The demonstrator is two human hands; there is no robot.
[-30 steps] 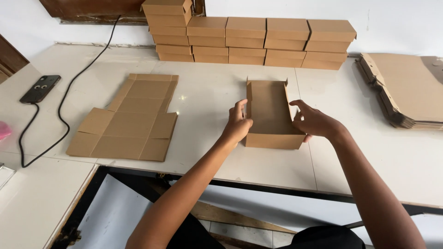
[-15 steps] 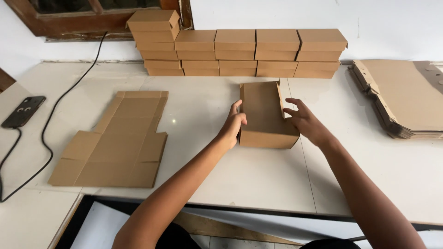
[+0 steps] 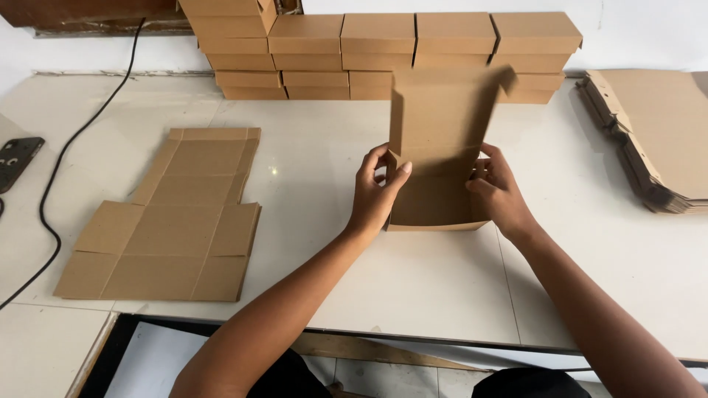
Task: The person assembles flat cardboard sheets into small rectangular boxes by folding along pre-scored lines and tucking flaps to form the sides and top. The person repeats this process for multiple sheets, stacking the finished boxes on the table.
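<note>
A brown cardboard box [image 3: 435, 199], partly folded, sits on the white table [image 3: 324, 169] in front of me, with its lid flap [image 3: 442, 110] standing up at the far side. My left hand [image 3: 376, 191] grips the box's left wall, fingers curled over its top edge. On the opposite wall my right hand [image 3: 498, 188] holds on, its fingers tucked inside the box. Both forearms reach in from the bottom of the view.
A flat unfolded box blank [image 3: 173, 217] lies on the table to the left. Several finished boxes [image 3: 383, 51] are stacked along the back wall. A pile of flat blanks [image 3: 653, 133] lies at right. A black cable [image 3: 74, 155] and a phone [image 3: 15, 158] are at far left.
The box's far flap has been raised from lying low to standing upright. Both hands have shifted toward the middle of the side walls. The camera has moved closer.
</note>
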